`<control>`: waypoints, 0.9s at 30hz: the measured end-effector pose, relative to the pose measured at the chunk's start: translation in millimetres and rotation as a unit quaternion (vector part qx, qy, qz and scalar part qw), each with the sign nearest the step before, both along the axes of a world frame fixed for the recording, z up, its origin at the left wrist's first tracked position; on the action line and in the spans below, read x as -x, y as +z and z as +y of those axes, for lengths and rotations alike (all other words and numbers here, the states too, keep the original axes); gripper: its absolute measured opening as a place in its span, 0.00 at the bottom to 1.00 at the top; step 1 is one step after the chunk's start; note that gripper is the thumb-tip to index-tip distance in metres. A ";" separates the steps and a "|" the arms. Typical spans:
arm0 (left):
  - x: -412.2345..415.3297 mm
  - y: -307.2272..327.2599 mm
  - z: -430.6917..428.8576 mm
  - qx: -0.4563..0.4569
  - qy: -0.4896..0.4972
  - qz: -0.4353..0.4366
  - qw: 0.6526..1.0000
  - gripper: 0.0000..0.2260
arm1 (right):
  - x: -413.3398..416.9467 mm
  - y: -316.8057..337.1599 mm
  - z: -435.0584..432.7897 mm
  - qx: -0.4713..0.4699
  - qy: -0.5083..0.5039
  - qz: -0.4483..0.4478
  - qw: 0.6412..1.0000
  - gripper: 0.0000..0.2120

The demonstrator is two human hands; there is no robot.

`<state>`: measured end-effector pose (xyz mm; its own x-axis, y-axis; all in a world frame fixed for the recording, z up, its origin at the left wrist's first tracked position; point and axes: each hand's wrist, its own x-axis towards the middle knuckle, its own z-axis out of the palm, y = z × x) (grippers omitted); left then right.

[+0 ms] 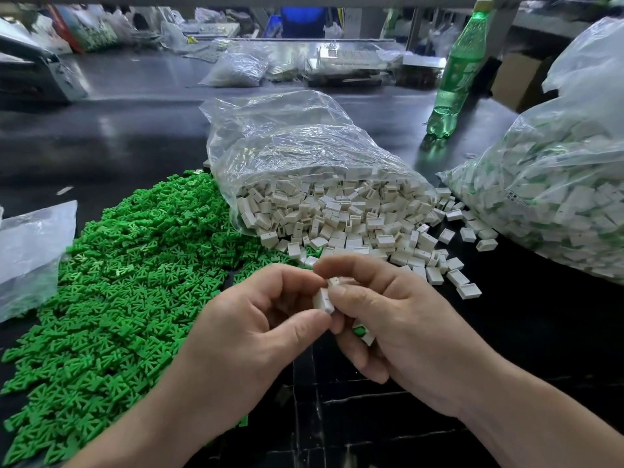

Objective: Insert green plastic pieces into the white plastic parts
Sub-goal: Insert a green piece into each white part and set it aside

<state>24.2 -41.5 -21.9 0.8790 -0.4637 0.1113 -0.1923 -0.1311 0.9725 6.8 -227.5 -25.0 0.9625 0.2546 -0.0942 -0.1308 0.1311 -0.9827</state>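
A broad heap of green plastic pieces covers the dark table on the left. White plastic parts spill from an open clear bag in the middle. Near the front, my left hand and my right hand meet fingertip to fingertip around a small white part. Both hands pinch it. Under my right fingers sits another white part with green showing in it, held in the right palm. Whether a green piece is in the pinched part is hidden by my fingers.
A large clear bag of white parts with green inside lies at the right. A green soda bottle stands behind it. A flat clear bag lies at the left edge. More bags and clutter line the far side of the table.
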 end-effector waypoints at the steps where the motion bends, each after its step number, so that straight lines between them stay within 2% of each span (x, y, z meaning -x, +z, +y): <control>1: 0.5 0.8 -0.7 -0.021 0.018 -0.024 0.999 0.09 | -0.3 0.4 0.1 -0.003 0.010 0.006 1.000 0.09; 5: 4.8 2.7 -2.9 -0.056 0.071 -0.111 0.990 0.08 | -0.3 1.1 2.1 -0.022 0.046 0.026 0.998 0.11; 8: 5.3 0.0 -3.0 -0.122 0.102 -0.210 0.965 0.08 | 0.4 -0.4 4.4 -0.047 0.064 0.046 0.996 0.09; 11: 0.6 -0.5 3.4 -0.190 0.096 -0.262 0.941 0.11 | -1.3 -1.5 2.4 -0.092 0.047 0.065 0.992 0.06; 14: -12.5 -0.6 21.2 -0.342 0.149 -0.295 0.879 0.20 | -5.2 0.5 -3.7 -0.088 -0.005 0.055 0.995 0.06; 16: -20.0 -1.1 33.3 -0.460 0.177 -0.253 0.833 0.25 | -7.0 0.9 -6.7 -0.070 -0.037 0.046 0.996 0.09; 18: -23.8 -2.6 37.6 -0.522 0.165 -0.219 0.808 0.26 | -7.6 -0.9 -7.6 -0.056 -0.057 0.044 0.996 0.11; 20: -24.6 -4.2 33.1 -0.525 0.140 -0.224 0.809 0.22 | -7.3 -3.1 -6.1 -0.048 -0.062 0.042 0.996 0.11; 24: -23.6 -4.3 27.0 -0.471 0.131 -0.242 0.838 0.09 | -7.9 -5.2 -4.9 -0.026 -0.065 0.027 0.997 0.02; 27: -23.6 -6.2 29.2 -0.447 0.136 -0.238 0.852 0.05 | -7.9 -5.0 -5.2 -0.014 -0.074 0.037 0.997 0.06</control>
<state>47.8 -12.3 -28.1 0.9212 -0.3366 0.1952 -0.3814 -0.8805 0.2816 14.7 -232.7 -30.0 0.9803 0.1145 -0.1609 -0.1799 0.1814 -0.9668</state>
